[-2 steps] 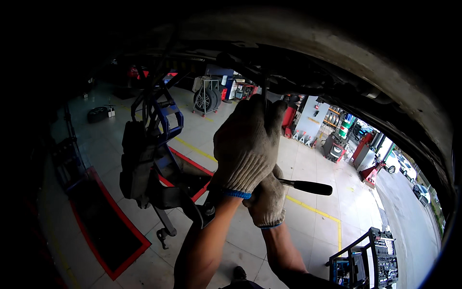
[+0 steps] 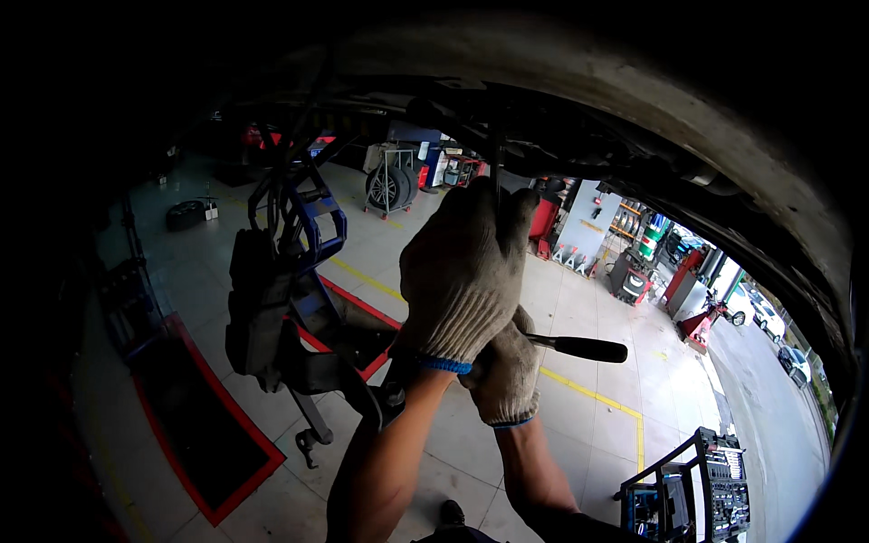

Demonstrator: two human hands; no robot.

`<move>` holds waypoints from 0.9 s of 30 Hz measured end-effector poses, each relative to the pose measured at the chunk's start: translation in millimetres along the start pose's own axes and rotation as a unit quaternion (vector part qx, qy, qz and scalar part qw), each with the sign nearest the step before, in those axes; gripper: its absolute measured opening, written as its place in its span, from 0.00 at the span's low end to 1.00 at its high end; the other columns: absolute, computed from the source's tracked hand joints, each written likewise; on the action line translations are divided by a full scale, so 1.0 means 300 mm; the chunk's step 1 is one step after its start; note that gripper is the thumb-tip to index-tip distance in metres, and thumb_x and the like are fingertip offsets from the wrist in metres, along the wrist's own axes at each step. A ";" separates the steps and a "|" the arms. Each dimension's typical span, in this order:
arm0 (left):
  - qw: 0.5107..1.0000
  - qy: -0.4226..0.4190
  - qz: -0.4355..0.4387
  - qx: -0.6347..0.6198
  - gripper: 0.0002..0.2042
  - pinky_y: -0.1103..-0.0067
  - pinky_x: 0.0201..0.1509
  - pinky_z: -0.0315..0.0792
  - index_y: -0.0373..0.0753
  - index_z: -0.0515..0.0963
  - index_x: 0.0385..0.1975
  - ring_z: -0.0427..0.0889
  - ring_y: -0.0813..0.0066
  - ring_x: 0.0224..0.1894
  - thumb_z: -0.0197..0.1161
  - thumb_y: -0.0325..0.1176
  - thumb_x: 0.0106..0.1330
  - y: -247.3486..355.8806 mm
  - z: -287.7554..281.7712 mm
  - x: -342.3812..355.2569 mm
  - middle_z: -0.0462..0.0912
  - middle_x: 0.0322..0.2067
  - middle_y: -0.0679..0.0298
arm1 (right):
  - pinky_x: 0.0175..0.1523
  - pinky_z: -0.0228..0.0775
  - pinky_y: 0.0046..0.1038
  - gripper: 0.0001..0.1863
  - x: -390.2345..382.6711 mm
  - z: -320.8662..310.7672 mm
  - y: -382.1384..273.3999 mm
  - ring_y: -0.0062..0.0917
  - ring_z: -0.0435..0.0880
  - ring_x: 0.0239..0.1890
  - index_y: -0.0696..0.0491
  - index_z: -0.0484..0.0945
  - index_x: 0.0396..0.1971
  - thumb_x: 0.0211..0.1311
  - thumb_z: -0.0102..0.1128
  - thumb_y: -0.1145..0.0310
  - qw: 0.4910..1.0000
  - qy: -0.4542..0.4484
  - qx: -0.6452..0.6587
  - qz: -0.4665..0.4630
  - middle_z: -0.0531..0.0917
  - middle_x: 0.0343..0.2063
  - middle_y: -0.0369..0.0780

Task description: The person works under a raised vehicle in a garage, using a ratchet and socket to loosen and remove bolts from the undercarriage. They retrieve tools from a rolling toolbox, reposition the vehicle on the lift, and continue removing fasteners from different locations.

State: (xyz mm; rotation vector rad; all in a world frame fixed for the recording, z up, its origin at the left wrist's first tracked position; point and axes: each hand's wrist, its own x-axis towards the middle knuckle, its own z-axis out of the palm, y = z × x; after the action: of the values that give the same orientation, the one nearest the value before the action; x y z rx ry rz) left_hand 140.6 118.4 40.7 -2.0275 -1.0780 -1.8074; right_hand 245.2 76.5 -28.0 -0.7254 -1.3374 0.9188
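Note:
Both hands are raised under a dark vehicle underside (image 2: 597,136) and wear knitted work gloves with blue cuffs. My left hand (image 2: 463,271) is closed around a thin dark rod (image 2: 496,163) that runs up toward the underside; its upper end is lost in shadow. Just below, partly behind the left wrist, my right hand (image 2: 507,385) is closed on a tool with a black grip (image 2: 588,348). The tool's metal shank leaves the glove and its grip points right. Its head is hidden, so I cannot tell its kind or whether it touches the rod.
Close on the left stands a dark hanging assembly (image 2: 262,308) with a blue metal frame (image 2: 317,217) behind. Red-edged floor plates (image 2: 244,489) lie below. A tool cart (image 2: 688,489) is at lower right. Farther off are a wheel rack (image 2: 389,185) and a tyre (image 2: 186,214).

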 end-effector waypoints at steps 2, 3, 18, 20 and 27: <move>1.000 0.006 -0.003 0.017 0.14 0.67 0.40 0.78 0.40 0.78 0.49 0.83 0.59 0.37 0.59 0.44 0.75 0.001 -0.022 -0.022 0.81 0.37 0.57 | 0.25 0.70 0.20 0.14 0.007 -0.010 -0.014 0.19 0.80 0.30 0.55 0.78 0.49 0.65 0.58 0.69 0.980 -0.044 0.189 0.044 0.82 0.31 0.35; 1.000 0.009 -0.004 0.023 0.14 0.67 0.40 0.78 0.40 0.78 0.48 0.83 0.59 0.37 0.60 0.44 0.74 0.003 -0.024 -0.030 0.81 0.36 0.57 | 0.19 0.65 0.17 0.14 0.012 -0.010 -0.003 0.15 0.78 0.22 0.56 0.77 0.50 0.70 0.55 0.67 0.964 -0.048 0.257 0.049 0.82 0.30 0.35; 0.995 0.093 0.042 0.020 0.15 0.69 0.34 0.79 0.37 0.78 0.42 0.84 0.58 0.33 0.66 0.43 0.69 0.026 -0.010 0.029 0.81 0.31 0.58 | 0.09 0.56 0.18 0.15 0.054 -0.037 0.064 0.16 0.65 0.07 0.58 0.77 0.47 0.71 0.56 0.62 0.915 -0.061 0.390 0.077 0.83 0.25 0.40; 0.998 0.067 0.010 0.017 0.15 0.68 0.34 0.79 0.37 0.78 0.42 0.84 0.58 0.33 0.66 0.43 0.69 0.023 -0.008 0.033 0.80 0.31 0.58 | 0.09 0.55 0.17 0.15 0.067 -0.041 0.058 0.15 0.64 0.07 0.57 0.77 0.47 0.72 0.55 0.61 0.903 -0.126 0.406 0.066 0.82 0.22 0.39; 0.983 0.075 -0.023 0.168 0.15 0.69 0.30 0.80 0.37 0.76 0.35 0.84 0.61 0.29 0.62 0.44 0.73 0.128 -0.012 0.051 0.80 0.26 0.58 | 0.17 0.68 0.23 0.28 0.079 0.062 -0.035 0.23 0.75 0.15 0.58 0.74 0.56 0.74 0.55 0.48 0.885 0.107 0.438 0.120 0.81 0.25 0.40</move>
State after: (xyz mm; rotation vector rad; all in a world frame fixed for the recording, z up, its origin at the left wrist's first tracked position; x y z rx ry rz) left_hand 162.1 94.7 67.4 -1.6567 -1.2912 -1.6353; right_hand 228.0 91.0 -5.1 -0.2598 -0.5235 1.4474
